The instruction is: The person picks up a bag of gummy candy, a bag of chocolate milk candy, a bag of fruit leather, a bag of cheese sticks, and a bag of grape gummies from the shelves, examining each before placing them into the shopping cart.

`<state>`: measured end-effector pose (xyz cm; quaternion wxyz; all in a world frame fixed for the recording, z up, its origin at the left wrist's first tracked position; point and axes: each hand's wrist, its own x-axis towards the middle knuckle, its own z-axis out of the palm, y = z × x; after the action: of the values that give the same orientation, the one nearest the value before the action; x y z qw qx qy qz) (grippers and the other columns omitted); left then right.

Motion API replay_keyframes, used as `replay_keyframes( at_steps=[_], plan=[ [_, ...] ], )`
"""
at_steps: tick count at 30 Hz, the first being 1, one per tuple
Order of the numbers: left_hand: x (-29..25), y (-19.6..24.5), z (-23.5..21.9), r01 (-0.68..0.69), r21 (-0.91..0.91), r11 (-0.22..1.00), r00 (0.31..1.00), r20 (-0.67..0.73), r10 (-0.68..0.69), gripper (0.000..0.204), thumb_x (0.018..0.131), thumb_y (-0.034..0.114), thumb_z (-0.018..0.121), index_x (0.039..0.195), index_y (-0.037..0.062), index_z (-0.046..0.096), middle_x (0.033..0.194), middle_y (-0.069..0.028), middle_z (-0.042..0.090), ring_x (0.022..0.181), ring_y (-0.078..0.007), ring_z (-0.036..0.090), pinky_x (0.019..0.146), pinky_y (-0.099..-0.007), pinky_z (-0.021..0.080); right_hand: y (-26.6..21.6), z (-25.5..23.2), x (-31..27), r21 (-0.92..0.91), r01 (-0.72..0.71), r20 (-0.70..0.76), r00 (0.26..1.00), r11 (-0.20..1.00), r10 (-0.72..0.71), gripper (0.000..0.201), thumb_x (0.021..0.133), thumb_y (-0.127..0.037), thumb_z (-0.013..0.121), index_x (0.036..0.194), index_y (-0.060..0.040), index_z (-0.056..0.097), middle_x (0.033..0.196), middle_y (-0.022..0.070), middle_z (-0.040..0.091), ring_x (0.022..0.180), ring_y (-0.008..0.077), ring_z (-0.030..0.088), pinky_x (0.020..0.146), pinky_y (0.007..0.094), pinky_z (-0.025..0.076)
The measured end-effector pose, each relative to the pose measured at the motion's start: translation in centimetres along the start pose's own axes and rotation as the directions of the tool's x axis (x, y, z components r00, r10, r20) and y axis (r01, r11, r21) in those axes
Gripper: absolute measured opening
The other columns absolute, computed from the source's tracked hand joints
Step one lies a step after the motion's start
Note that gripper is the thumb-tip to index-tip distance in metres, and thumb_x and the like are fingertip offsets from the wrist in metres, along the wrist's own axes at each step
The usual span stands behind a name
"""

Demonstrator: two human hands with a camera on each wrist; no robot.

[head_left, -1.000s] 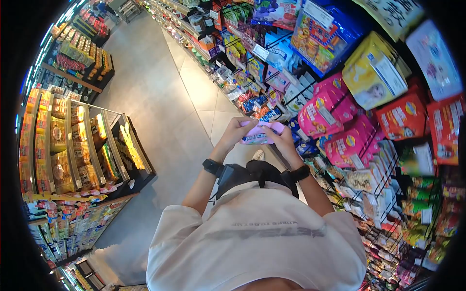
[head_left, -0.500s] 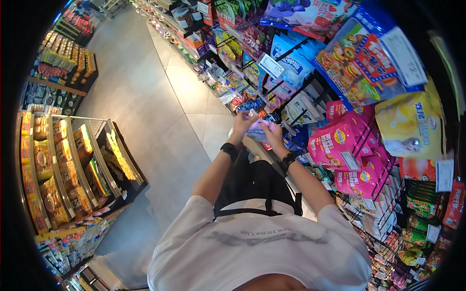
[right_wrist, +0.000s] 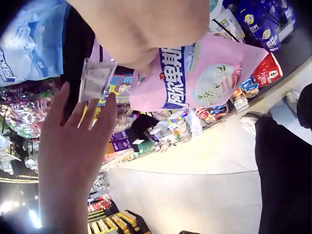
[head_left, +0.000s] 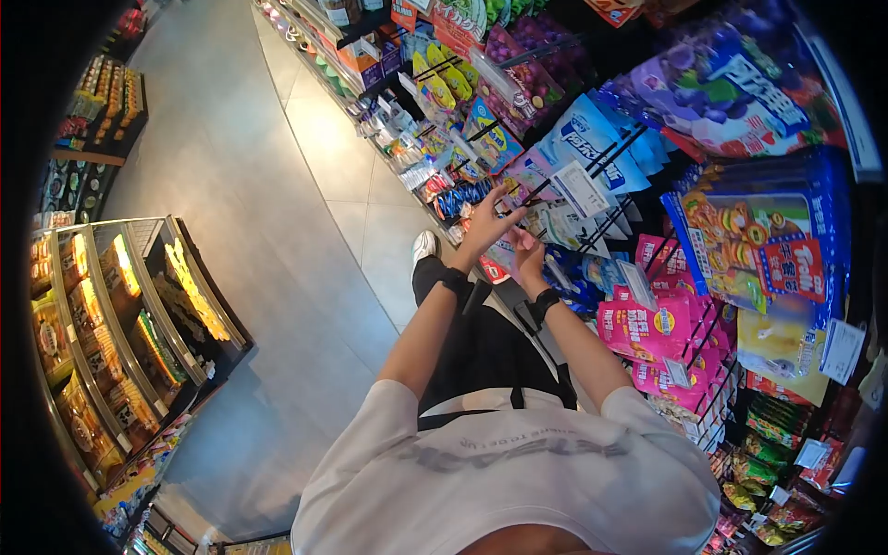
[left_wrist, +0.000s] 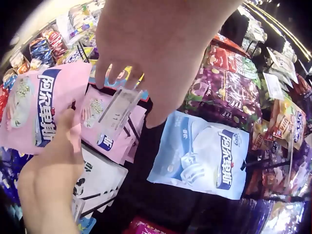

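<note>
My right hand (right_wrist: pixel 146 29) grips a pink snack bag (right_wrist: pixel 195 78) with blue lettering by its top edge and holds it up against the peg rack. In the left wrist view, that hand (left_wrist: pixel 48 175) and the pink bag (left_wrist: pixel 34 112) sit at the lower left. My left hand (head_left: pixel 488 220) is stretched out with straight fingers. Its fingertips touch a clear price tag (left_wrist: pixel 117 109) at the end of a hook. The right wrist view shows the left hand (right_wrist: pixel 83 131) under the tag (right_wrist: pixel 96 80). More pink bags (left_wrist: pixel 112 131) hang behind the tag.
A tall peg rack (head_left: pixel 647 185) of hanging snack bags fills the right side, with a pale blue bag (left_wrist: pixel 204 156) beside the pink ones. A tiled aisle (head_left: pixel 277 185) runs to the left. A low display shelf (head_left: pixel 120 314) stands across it.
Both hands rose from chest height and reached out to the rack. The left hand let go of the pink bag and opened onto the price tag. The right hand kept the bag.
</note>
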<state>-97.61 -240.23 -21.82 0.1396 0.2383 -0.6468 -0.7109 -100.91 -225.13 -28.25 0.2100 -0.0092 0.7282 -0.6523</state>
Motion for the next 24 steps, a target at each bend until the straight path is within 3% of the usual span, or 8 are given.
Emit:
replay_keyframes(
  at_steps=[2,3,7,10,11,14,17,24],
  plan=[
    [1.0,-0.7,-0.1,0.043,0.080,0.996,0.999,0.015,-0.044,0.059,0.084,0.030,0.077,0.131,0.0018,0.058,0.124,-0.0151,0.063,0.112,-0.0241,0.062,0.096,-0.0340,0.049,-1.0,0.3,0.4,0.066,-0.030,-0.030,0.999,0.997,0.032,0.010,0.095,-0.001,0.058,0.089,0.0031,0.065,0.090,0.0037,0.063,0.082,0.0123,0.058,0.081,0.0281,0.051],
    [1.0,-0.3,-0.1,-0.024,0.110,0.994,0.996,-0.078,0.033,0.045,0.082,0.029,0.077,0.114,-0.0001,0.067,0.104,-0.0142,0.069,0.099,-0.0208,0.066,0.086,-0.0353,0.052,-2.2,-0.3,0.4,-0.177,-0.023,0.009,1.000,0.984,0.025,0.008,0.093,0.003,0.057,0.095,0.0036,0.064,0.095,0.0039,0.066,0.088,0.0121,0.061,0.086,0.0277,0.050],
    [1.6,0.0,-0.8,-0.006,0.265,0.964,0.993,-0.110,0.036,0.035,0.079,0.024,0.075,0.102,-0.0011,0.070,0.094,-0.0184,0.070,0.087,-0.0279,0.068,0.078,-0.0387,0.053,-4.3,-0.1,1.0,-0.058,-0.036,-0.027,0.999,0.998,0.035,0.021,0.086,0.007,0.058,0.106,0.0033,0.065,0.102,0.0058,0.068,0.102,0.0141,0.064,0.090,0.0267,0.047],
    [2.1,-0.5,-1.0,0.019,0.173,0.985,0.999,-0.052,-0.010,0.037,0.079,0.025,0.075,0.104,-0.0021,0.069,0.091,-0.0179,0.070,0.083,-0.0275,0.068,0.076,-0.0378,0.053,-4.4,-0.3,2.4,0.010,0.084,-0.011,0.996,0.996,-0.084,0.020,0.090,0.004,0.059,0.109,0.0033,0.065,0.104,0.0065,0.069,0.101,0.0141,0.064,0.089,0.0267,0.048],
    [2.2,-0.6,-1.0,0.028,0.169,0.985,0.999,-0.043,-0.021,0.038,0.079,0.025,0.075,0.104,-0.0025,0.069,0.090,-0.0176,0.070,0.083,-0.0271,0.068,0.075,-0.0375,0.053,-4.7,-0.7,2.7,-0.123,-0.001,-0.043,0.999,0.992,-0.005,0.019,0.094,-0.002,0.061,0.111,0.0041,0.065,0.107,0.0073,0.069,0.101,0.0143,0.064,0.090,0.0268,0.048],
    [2.5,-1.1,-1.0,0.054,0.148,0.988,0.999,-0.012,-0.053,0.040,0.080,0.025,0.076,0.106,-0.0036,0.069,0.088,-0.0167,0.070,0.081,-0.0259,0.068,0.075,-0.0369,0.053,-7.7,-0.1,1.9,-0.159,0.023,0.038,0.999,0.987,-0.017,0.022,0.097,-0.009,0.064,0.113,0.0047,0.064,0.107,0.0082,0.069,0.101,0.0147,0.065,0.090,0.0265,0.049],
    [2.6,-1.1,-1.4,0.063,0.129,0.990,0.997,0.027,-0.067,0.040,0.083,0.025,0.074,0.110,-0.0027,0.068,0.088,-0.0152,0.070,0.081,-0.0239,0.068,0.075,-0.0369,0.053,-6.0,-0.9,2.4,-0.108,0.095,0.119,0.989,0.990,-0.082,0.023,0.096,-0.010,0.065,0.114,0.0049,0.064,0.108,0.0095,0.070,0.101,0.0151,0.065,0.090,0.0264,0.049],
    [2.8,-0.4,-1.4,0.071,0.058,0.996,0.994,0.080,-0.076,0.033,0.086,0.025,0.072,0.110,0.0028,0.069,0.086,-0.0140,0.069,0.078,-0.0221,0.066,0.071,-0.0358,0.051,-6.3,-0.5,3.1,-0.283,0.029,-0.007,0.999,0.959,-0.032,0.027,0.094,-0.013,0.068,0.115,0.0045,0.064,0.109,0.0088,0.068,0.101,0.0144,0.063,0.089,0.0271,0.048]
  ],
)
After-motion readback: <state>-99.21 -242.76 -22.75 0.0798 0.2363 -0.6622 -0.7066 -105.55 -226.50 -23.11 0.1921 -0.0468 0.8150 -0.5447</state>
